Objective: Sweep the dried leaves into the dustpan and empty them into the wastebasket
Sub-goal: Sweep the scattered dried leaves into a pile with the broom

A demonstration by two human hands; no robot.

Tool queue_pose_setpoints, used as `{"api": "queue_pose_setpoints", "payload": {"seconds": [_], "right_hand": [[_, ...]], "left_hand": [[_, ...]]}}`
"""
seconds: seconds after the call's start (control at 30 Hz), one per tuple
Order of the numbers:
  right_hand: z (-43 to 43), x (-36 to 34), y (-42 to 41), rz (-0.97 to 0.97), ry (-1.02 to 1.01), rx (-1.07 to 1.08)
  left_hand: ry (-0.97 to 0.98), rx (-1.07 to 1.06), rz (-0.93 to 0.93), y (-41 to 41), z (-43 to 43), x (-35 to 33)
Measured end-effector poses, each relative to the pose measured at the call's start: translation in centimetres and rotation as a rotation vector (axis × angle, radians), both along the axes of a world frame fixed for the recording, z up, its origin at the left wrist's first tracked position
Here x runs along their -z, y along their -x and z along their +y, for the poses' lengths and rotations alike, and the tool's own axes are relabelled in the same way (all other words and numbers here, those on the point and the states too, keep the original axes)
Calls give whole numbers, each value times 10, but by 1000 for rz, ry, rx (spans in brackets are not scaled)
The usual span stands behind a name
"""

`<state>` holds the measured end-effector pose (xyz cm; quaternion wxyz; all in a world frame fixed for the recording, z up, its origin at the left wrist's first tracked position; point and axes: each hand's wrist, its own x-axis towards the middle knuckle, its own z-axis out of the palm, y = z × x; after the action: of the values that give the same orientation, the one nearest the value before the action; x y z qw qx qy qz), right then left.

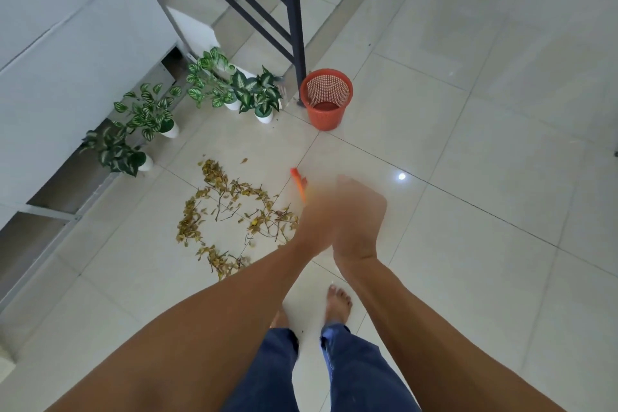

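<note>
Dried yellow-brown leaves and twigs (pixel 230 214) lie scattered in a rough ring on the pale floor tiles, left of my hands. An orange mesh wastebasket (pixel 327 99) stands upright beyond them, at the foot of the dark stair post. Both my hands are blurred by motion. A thin orange handle (pixel 297 181) sticks up and away from my left hand (pixel 314 224), which seems closed around its near end; what the handle belongs to is hidden. My right hand (pixel 359 216) is just right of the left one, and its fingers are too smeared to read. No dustpan shows.
Several potted green-and-white plants (pixel 147 114) line the white wall base at left. A dark stair railing (pixel 294 10) and tiled steps rise behind the wastebasket. My bare feet (pixel 339 303) and jeans are at the bottom. Open tiled floor (pixel 485 177) spreads to the right.
</note>
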<state>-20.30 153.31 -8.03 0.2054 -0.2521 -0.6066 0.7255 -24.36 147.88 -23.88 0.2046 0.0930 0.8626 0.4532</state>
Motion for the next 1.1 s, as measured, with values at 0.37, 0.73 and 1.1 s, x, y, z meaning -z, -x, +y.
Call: {"api": "queue_pose_setpoints", "payload": {"seconds": [0.37,0.73,1.1], "right_hand": [[-22,-34,-35,80,26,51],[-100,-2,-96,28,5,134],[-128,-25,-100,114,-13,100]], "left_hand": [[202,143,57,-13,-18,-37],[291,286,46,-56,-93,-21],[185,233,74,-61,-118,-48]]}}
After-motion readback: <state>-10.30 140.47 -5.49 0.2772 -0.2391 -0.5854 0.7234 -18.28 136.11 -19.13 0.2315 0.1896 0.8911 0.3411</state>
